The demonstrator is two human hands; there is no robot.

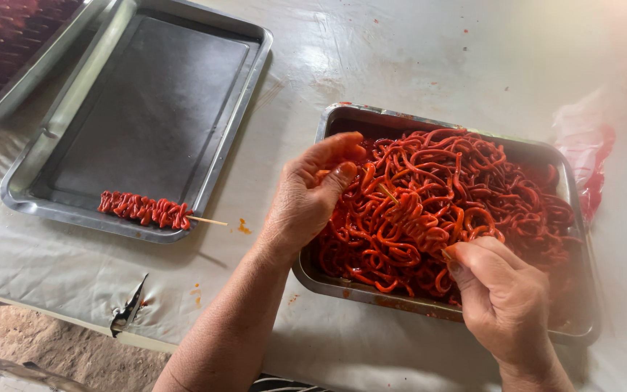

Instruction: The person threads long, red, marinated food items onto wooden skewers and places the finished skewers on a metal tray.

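A steel tray (342,116) at the right holds a heap of red, sauce-coated strips (473,189). My left hand (312,196) rests on the tray's left side, thumb and fingers pinching strips and what looks like a thin wooden skewer (388,194) that pokes into the heap. At the tray's near edge my right hand (498,290) pinches a loop of the red strips between thumb and fingers. One finished skewer of folded red strips (145,210) lies on the near rim of a large steel tray (74,123) at the left.
Another tray (9,43), filled with rows of dark red skewers, fills the top left corner. A crumpled plastic bag (588,149) smeared red lies right of the strip tray. The table (415,51) has a whitish cover with a tear (129,311) near its front edge.
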